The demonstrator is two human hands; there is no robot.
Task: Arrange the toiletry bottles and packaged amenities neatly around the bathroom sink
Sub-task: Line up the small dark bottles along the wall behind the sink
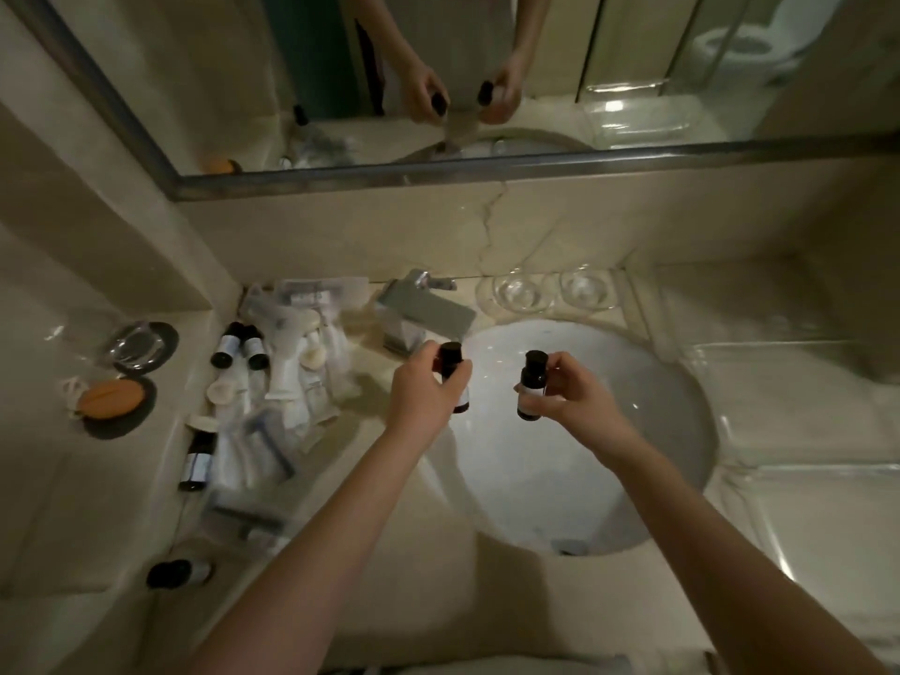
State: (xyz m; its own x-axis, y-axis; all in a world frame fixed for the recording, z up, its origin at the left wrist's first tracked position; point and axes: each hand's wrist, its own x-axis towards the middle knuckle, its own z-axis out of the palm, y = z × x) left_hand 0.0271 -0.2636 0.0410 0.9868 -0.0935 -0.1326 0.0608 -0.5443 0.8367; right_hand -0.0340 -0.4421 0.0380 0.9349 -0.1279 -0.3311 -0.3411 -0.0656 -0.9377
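Note:
My left hand (pixel 428 389) grips a small dark bottle (pixel 450 355) with a black cap, held upright over the left rim of the white sink (pixel 647 431). My right hand (pixel 572 389) pinches a second dark bottle (pixel 531 387) with a white label above the basin. Left of the sink lies a heap of clear packaged amenities (pixel 292 362). Two dark bottles (pixel 238 345) lie side by side at the heap's far left. Another labelled bottle (pixel 197 462) lies nearer me, and one more bottle (pixel 178 572) rests at the counter's front left.
A chrome faucet (pixel 423 309) stands behind the sink. Two upturned glasses (pixel 550 287) sit at the back right. A glass dish (pixel 141 345) and an orange soap (pixel 112 397) on dark coasters lie at the left. A clear tray (pixel 798 406) occupies the right counter. The mirror (pixel 438 80) hangs above.

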